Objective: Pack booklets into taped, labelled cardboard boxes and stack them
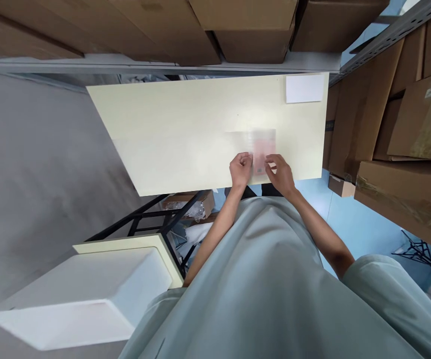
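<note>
A flat pink packet (263,147) with a small barcode near its lower edge lies on the cream tabletop (185,129). Clear plastic film (240,137) surrounds it and spreads out to its left, so it looks like a transparent bag. My left hand (241,169) is closed at the packet's left edge, its fingertips pinched on the clear film. On the other side, my right hand (281,174) has curled fingers and thumb at the packet's right edge, gripping the film there. The film between the fingertips is too thin to see clearly.
A white rectangular stack or card (304,89) lies in the table's far right corner. Cardboard boxes (253,45) fill the shelf behind, and more boxes (406,194) are piled at right. A white bin (77,294) stands on a lower stand at left.
</note>
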